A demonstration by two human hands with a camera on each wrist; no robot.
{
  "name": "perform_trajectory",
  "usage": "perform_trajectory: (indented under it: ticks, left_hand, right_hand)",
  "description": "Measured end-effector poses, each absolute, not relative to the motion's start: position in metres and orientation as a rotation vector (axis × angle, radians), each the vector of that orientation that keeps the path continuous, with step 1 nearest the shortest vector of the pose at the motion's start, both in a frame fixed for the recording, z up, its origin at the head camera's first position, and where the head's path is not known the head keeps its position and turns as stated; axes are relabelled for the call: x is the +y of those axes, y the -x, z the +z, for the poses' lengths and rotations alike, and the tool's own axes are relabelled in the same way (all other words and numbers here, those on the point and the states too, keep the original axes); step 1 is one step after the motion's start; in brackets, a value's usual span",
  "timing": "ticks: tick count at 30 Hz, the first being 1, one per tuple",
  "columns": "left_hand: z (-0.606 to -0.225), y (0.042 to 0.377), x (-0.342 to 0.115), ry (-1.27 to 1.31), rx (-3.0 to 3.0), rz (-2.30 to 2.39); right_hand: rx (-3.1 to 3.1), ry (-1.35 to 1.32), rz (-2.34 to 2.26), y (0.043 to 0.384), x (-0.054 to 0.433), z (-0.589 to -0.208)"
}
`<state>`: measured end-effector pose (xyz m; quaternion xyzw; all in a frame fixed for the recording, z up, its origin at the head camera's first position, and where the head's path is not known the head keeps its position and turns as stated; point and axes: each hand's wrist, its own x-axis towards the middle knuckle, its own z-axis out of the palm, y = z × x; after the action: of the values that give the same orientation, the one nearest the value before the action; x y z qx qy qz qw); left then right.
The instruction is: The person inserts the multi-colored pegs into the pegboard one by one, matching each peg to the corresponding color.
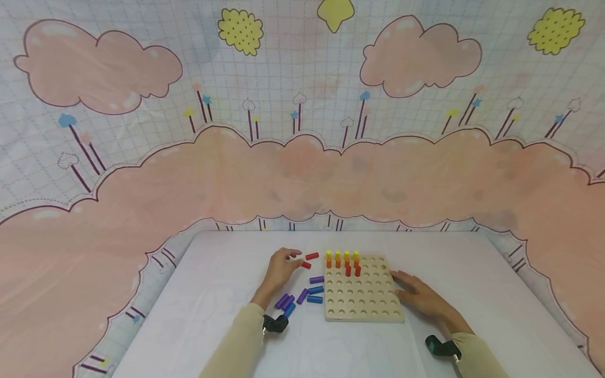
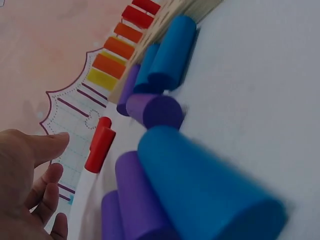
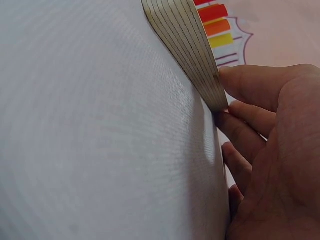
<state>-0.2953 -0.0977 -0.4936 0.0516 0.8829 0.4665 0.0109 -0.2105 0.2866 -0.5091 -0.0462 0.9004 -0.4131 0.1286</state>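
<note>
My left hand (image 1: pixel 280 268) is close by two red pegs, with the thumb and fingers apart and nothing between them in the left wrist view. One red peg (image 1: pixel 312 256) lies just beyond the fingertips; the nearer red peg (image 1: pixel 306 265) overlaps them in the head view. A wooden pegboard (image 1: pixel 397 316) lies flat to their right. Upright yellow pegs (image 1: pixel 347 253), orange pegs (image 1: pixel 329 263) and two red pegs (image 1: pixel 357 271) stand in its far rows. My right hand (image 1: pixel 425 299) rests against the board's right edge, its thumb (image 3: pixel 250 82) and fingers touching the side.
Loose purple pegs (image 1: pixel 302 296) and blue pegs (image 1: pixel 314 300) lie left of the board, several of them beside my left wrist. A printed cloth (image 1: pixel 302 178) with clouds hangs behind the white table (image 1: pixel 359 352).
</note>
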Motion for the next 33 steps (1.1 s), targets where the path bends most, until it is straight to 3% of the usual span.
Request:
perform_trajectory:
  ticks: [21,33]
  left_hand:
    - [-0.504,0.305,-0.101,-0.112,2.795,1.146]
    - [-0.504,0.303,-0.103,-0.155,2.794,1.221]
  right_hand:
    - [2.626,0.143,-1.196,0.209,0.288,-0.512]
    - [2.656,0.209,-1.174,0.218,0.291,-0.514]
